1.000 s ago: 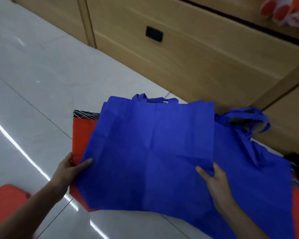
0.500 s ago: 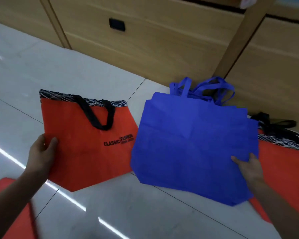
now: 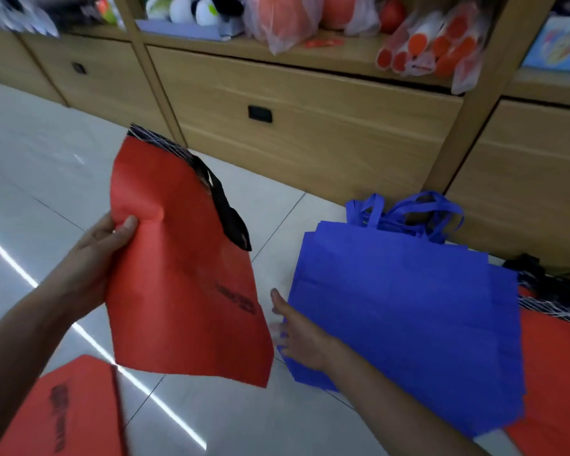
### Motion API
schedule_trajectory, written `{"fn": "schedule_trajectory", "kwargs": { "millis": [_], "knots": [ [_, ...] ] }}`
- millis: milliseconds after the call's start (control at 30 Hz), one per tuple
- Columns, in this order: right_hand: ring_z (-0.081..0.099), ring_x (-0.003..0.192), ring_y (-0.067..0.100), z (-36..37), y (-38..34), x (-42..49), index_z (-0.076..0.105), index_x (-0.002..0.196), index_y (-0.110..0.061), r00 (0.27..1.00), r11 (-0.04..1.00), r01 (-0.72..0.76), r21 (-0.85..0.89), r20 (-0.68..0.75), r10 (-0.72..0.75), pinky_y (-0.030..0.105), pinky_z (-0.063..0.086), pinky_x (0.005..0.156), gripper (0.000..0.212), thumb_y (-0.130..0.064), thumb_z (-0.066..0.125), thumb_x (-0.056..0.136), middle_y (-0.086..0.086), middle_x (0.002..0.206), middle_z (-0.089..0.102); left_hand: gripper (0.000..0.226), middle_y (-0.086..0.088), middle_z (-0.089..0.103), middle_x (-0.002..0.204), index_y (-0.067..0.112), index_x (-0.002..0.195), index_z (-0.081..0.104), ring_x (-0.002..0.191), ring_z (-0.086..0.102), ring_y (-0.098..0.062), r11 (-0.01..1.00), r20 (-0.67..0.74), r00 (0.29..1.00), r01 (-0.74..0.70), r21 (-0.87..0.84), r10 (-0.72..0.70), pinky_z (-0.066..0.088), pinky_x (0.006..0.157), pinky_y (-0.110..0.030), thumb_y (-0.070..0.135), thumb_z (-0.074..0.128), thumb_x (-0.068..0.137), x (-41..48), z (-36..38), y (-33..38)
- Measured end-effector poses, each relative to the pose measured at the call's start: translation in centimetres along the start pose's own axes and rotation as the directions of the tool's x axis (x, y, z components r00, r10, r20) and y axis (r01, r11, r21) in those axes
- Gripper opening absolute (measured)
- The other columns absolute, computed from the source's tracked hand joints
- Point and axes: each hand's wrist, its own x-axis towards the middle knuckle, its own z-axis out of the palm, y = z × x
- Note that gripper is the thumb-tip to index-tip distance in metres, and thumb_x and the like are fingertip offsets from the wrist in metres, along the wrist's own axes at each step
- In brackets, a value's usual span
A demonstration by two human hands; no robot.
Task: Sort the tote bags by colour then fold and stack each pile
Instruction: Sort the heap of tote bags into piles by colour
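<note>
My left hand (image 3: 94, 261) grips the left edge of a red tote bag (image 3: 181, 274) with black handles and lifts it off the floor, tilted. My right hand (image 3: 297, 334) hovers open between that bag and a pile of blue tote bags (image 3: 408, 311) lying flat on the floor at the right, fingers spread near the pile's left edge. More red tote bags (image 3: 560, 373) lie under and to the right of the blue pile. Another red bag (image 3: 63, 413) rests at the bottom left.
A white tiled floor (image 3: 46, 159) spreads to the left. Wooden drawers (image 3: 310, 126) and shelf posts stand along the back, close behind the blue pile. Shelves above hold plastic-wrapped toys (image 3: 428, 47).
My left hand has lifted the red bag off the floor and turned it. My right hand has let go of the blue bags, now resting on the floor, and moved left.
</note>
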Motion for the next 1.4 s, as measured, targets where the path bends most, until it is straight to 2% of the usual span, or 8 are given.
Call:
{"fn": "schedule_trajectory", "kwargs": {
  "millis": [100,233,467,667,1067,1167,1267,1400],
  "knots": [
    [0.055,0.121,0.024,1.9,0.1,2.0,0.054,0.133,-0.018,0.976,0.952,-0.087,0.294,0.215,0.023,0.040,0.041,0.103,0.074,-0.072,0.038,0.085,0.006,0.126,0.062,0.025,0.003,0.072,0.096,0.023,0.110,0.063,0.079,0.069,-0.008,0.999,0.044,0.999,0.029,-0.025,-0.027,0.057,0.067,-0.024,0.022,0.042,0.095,-0.1,-0.3,0.7],
    [0.062,0.108,0.033,1.1,0.4,2.5,0.065,0.116,-0.009,0.973,0.928,0.221,0.301,-0.137,-0.188,0.045,0.050,0.094,0.032,-0.029,0.059,0.090,0.017,0.115,0.066,0.022,0.001,0.072,0.098,0.026,0.102,0.069,0.081,0.069,-0.010,0.997,0.066,0.996,0.066,-0.031,-0.064,0.057,0.067,-0.025,0.027,0.052,0.089,0.1,-0.4,0.4],
    [0.060,0.081,0.010,-9.6,0.2,-4.4,0.059,0.094,-0.012,0.472,0.765,0.501,-0.404,-0.614,-0.633,0.028,0.049,0.078,0.007,-0.006,0.057,0.091,0.002,0.091,0.066,0.027,-0.007,0.071,0.097,0.015,0.108,0.065,0.082,0.068,-0.017,0.951,0.119,0.970,0.175,0.256,-0.210,0.058,0.071,-0.029,0.027,0.065,0.084,1.3,4.1,-4.4],
    [0.058,0.091,0.021,-20.5,4.6,-14.7,0.059,0.109,-0.004,0.150,0.797,0.210,-0.566,-0.787,-0.598,0.032,0.044,0.084,0.019,-0.011,0.058,0.092,0.008,0.102,0.064,0.017,-0.007,0.053,0.062,0.012,0.074,0.054,0.047,0.052,-0.010,0.882,0.234,0.924,0.178,0.436,-0.303,0.049,0.048,-0.024,0.004,0.061,0.087,1.8,19.1,-11.9],
    [0.054,0.110,0.041,-36.6,11.9,-32.6,0.051,0.126,-0.010,-0.314,0.891,-0.370,-0.265,-0.867,-0.388,0.047,0.044,0.084,0.036,-0.027,0.053,0.093,0.022,0.118,0.060,0.012,-0.006,0.056,0.074,0.012,0.078,0.055,0.073,0.052,-0.020,0.887,0.594,0.769,-0.080,0.455,-0.235,0.050,0.075,-0.042,0.006,0.057,0.088,-5.3,47.9,-21.3],
    [0.055,0.105,0.043,-39.0,12.9,-34.4,0.051,0.120,-0.010,-0.357,0.889,-0.417,-0.192,-0.865,-0.354,0.049,0.045,0.083,0.031,-0.024,0.053,0.093,0.024,0.113,0.061,0.025,-0.004,0.060,0.105,0.012,0.115,0.057,0.101,0.055,-0.020,0.868,0.698,0.673,-0.168,0.468,-0.246,0.044,0.093,-0.032,0.016,0.058,0.091,-6.8,50.0,-22.2],
    [0.045,0.116,0.045,-41.0,13.7,-33.8,0.043,0.131,-0.006,-0.334,0.803,-0.557,-0.214,-0.827,-0.452,0.054,0.035,0.099,0.051,-0.023,0.062,0.086,0.028,0.129,0.048,0.053,0.001,0.027,0.151,0.024,0.142,0.034,0.139,0.022,-0.021,0.424,0.782,0.593,-0.668,0.611,-0.192,0.018,0.113,-0.041,0.035,0.050,0.094,-6.1,48.8,-23.4],
    [0.044,0.120,0.045,-39.5,14.5,-26.7,0.049,0.133,-0.008,0.063,0.598,-0.568,-0.566,-0.754,-0.654,0.054,0.034,0.101,0.071,-0.054,0.045,0.080,0.027,0.138,0.042,0.065,0.006,-0.010,0.157,0.037,0.148,0.013,0.144,-0.008,-0.025,0.107,0.778,0.524,-0.802,0.588,-0.347,0.002,0.112,-0.056,0.063,0.018,0.088,-5.0,46.2,-26.1]
  ]
}}
